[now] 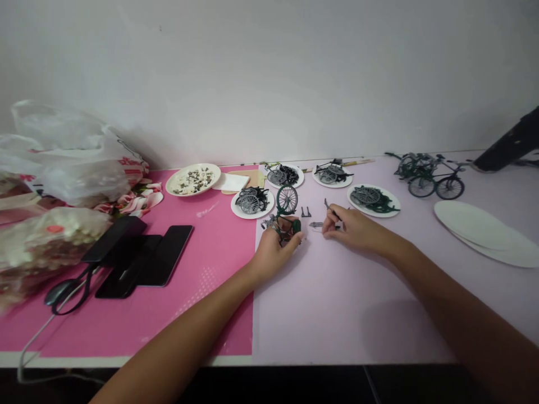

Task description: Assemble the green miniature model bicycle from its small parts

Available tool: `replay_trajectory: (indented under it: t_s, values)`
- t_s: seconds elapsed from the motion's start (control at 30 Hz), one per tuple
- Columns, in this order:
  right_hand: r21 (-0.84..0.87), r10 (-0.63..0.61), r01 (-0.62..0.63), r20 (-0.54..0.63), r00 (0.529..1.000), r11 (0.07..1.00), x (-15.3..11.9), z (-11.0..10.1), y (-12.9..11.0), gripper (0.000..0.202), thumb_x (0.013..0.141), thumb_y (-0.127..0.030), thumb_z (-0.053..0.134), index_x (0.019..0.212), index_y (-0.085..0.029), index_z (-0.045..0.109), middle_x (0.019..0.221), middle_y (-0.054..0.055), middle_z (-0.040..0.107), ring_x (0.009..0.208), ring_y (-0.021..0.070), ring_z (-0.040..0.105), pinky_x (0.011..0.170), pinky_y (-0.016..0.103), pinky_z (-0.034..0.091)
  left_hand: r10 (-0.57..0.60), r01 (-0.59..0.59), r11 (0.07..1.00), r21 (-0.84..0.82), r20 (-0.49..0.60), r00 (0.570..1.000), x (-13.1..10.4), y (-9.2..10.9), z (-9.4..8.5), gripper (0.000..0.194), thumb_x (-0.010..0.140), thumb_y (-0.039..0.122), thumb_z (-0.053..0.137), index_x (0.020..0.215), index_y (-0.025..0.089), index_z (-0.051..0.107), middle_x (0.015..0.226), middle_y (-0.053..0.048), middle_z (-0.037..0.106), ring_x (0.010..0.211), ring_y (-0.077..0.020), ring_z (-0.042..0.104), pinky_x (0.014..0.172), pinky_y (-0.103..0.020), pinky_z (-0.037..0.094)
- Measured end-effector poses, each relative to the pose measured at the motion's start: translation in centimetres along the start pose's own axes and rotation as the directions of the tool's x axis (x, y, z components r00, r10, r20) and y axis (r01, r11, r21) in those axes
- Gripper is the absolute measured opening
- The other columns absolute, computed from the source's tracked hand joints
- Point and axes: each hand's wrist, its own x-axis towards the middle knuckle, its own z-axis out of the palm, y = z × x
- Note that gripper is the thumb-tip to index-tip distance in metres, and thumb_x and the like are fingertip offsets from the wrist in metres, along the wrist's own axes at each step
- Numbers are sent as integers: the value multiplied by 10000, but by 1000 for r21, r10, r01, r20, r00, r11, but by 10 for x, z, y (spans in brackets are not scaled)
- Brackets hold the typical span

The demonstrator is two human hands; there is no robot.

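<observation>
My left hand is wrapped round a dark green toy bicycle, one spoked wheel pointing up and away from me. Its lower part is partly hidden by my fingers. To the right, my right hand pinches a small dark piece just above the table, apart from the bicycle. Between the two hands lie a small black U-shaped part and a thin grey part. Just beyond my left hand is a white plate of black and grey bicycle parts.
More part plates line the back, one with green pieces. Built toy bicycles and blank white plates are on the right. Leftward are a bowl, phones, a black box and plastic bags.
</observation>
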Motion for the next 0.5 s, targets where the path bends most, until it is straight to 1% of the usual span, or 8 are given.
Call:
replay_trajectory:
  t_s: [0.1,0.2,0.37,0.5]
  values:
    - [0,-7,7,35,999,1000,-1,-2,1,226,863,-280,675,853,-265,450,995,37,791,924,256,727,774,351,501,-4,4,1000,3,-2,1000,0,0,0,328,936,372,681,1181,158,634,939,-47,647,795,-163,605,718,-290,500]
    - [-7,-9,9,32,999,1000,0,0,3,220,865,-291,680,862,-264,461,991,47,785,916,259,721,765,349,492,0,0,1000,10,-7,1000,0,0,-1,326,936,373,678,1179,160,637,950,-50,652,803,-166,604,722,-291,500]
    - [-10,-23,23,6,1000,1000,1,7,7,235,885,-323,671,877,-265,443,961,44,763,892,248,710,766,350,489,15,-15,1000,8,16,1000,1,2,-1,309,936,369,672,1164,162,647,919,-40,643,774,-159,583,715,-289,491]
    - [10,-47,47,-37,998,999,0,12,2,247,916,-334,657,883,-270,421,970,46,758,890,250,712,764,364,497,6,-6,1000,11,26,1000,1,5,-2,300,935,356,671,1158,157,639,908,-36,648,758,-153,577,718,-290,492]
